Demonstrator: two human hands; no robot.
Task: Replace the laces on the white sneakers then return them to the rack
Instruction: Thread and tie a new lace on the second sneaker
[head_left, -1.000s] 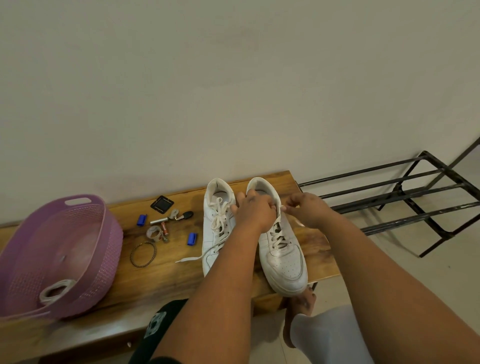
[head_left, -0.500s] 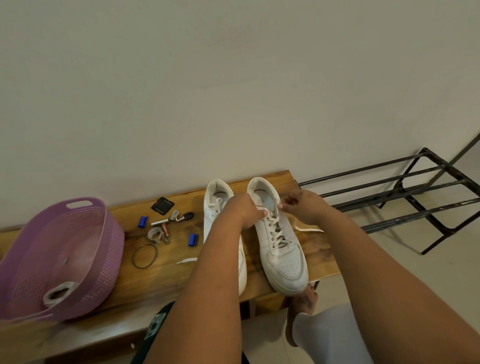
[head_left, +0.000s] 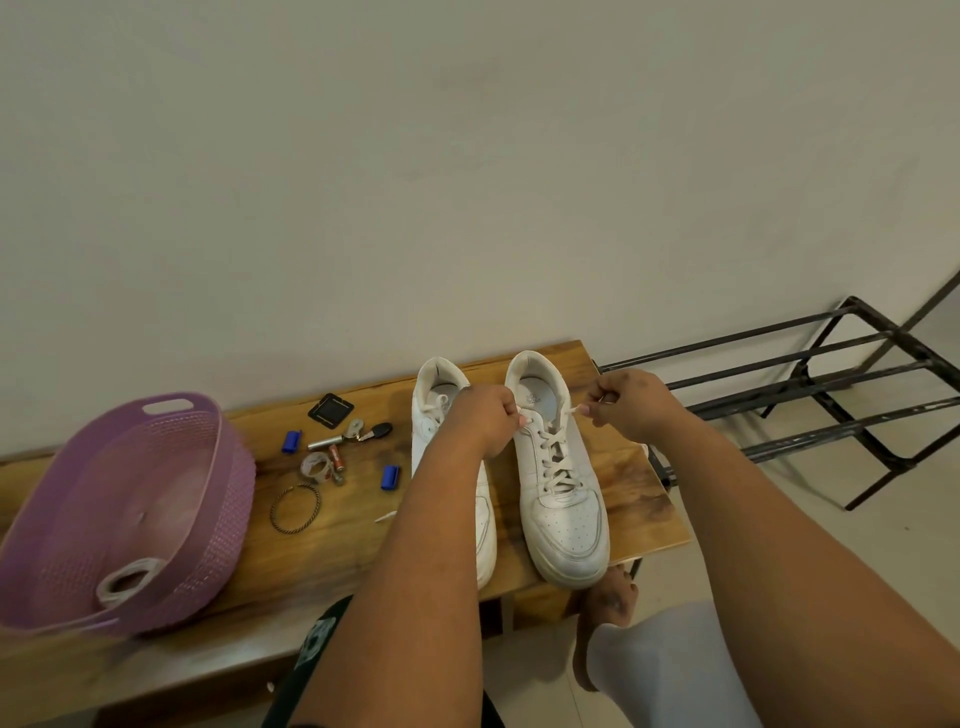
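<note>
2 white sneakers on the wooden bench (head_left: 332, 545), toes toward the camera: left sneaker (head_left: 434, 415) half hidden by the forearm, right sneaker (head_left: 558, 488) laced up the front. Left hand (head_left: 485, 421) pinches one lace end at the right sneaker's top eyelets; right hand (head_left: 631, 402) pinches the other lace end (head_left: 571, 410), just off its collar. Also: 1 purple basket (head_left: 208, 467) holding 1 coiled lace (head_left: 127, 579), 2 blue clips (head_left: 389, 477), 1 bangle (head_left: 295, 506), 1 black rack (head_left: 810, 384) beside the bench.

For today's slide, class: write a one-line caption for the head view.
Both hands, left hand and right hand, pinch lace ends at the right sneaker on the wooden bench.
</note>
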